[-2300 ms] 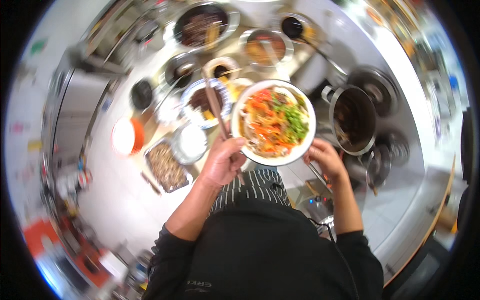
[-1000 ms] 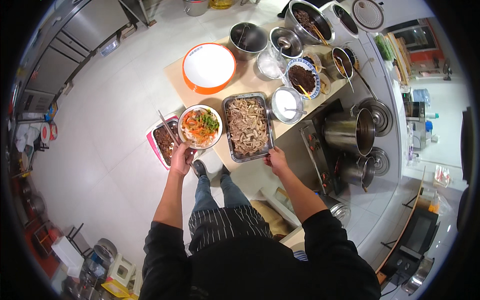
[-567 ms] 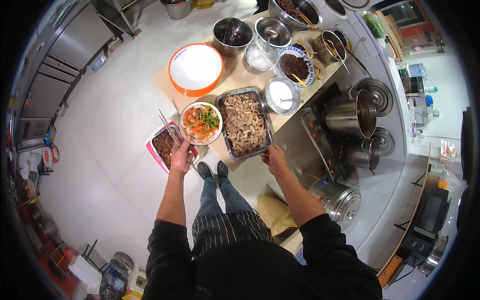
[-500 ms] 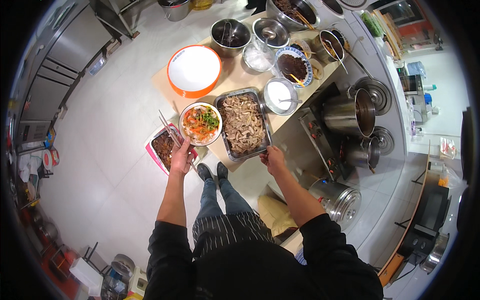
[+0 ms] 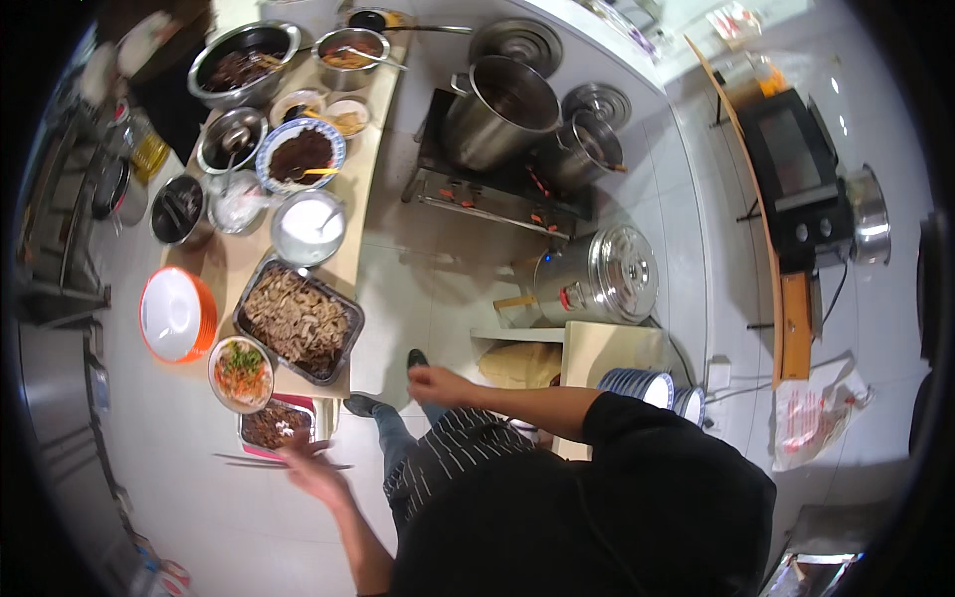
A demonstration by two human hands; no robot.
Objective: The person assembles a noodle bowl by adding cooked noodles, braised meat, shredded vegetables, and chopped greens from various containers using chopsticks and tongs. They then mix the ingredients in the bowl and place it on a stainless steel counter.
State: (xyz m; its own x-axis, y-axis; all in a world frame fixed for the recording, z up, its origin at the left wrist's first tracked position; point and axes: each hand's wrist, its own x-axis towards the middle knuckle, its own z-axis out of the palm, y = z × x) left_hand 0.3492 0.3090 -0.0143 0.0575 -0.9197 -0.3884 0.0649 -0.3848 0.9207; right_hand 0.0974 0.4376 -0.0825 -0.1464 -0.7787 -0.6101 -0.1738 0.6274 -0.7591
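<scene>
A pair of chopsticks [image 5: 251, 461] lies across my left hand [image 5: 316, 472], whose fingers are blurred but closed round them. The hand is beside a tray of dark chopped food [image 5: 277, 426]. Just beyond it, a bowl of food topped with orange shreds and chopped greens [image 5: 241, 373] sits at the table's near end, apart from my fingers. A metal tray of sliced, cooked brown food [image 5: 296, 320] is right of that bowl. My right hand [image 5: 435, 386] hangs in front of my striped apron with its fingers curled in, and nothing shows in it.
Stacked orange-rimmed bowls [image 5: 177, 313], a bowl of white contents [image 5: 308, 227] and a patterned bowl of dark food [image 5: 301, 156] crowd the table. Pots [image 5: 500, 111] stand on the stove. A lidded steel pot [image 5: 602, 274] and stacked blue-white bowls [image 5: 637, 388] are at my right.
My view has turned right, bringing the stove and shelf nearer the middle. My left hand has come away from the food bowl, keeping the chopsticks. My right hand has left the metal tray's edge.
</scene>
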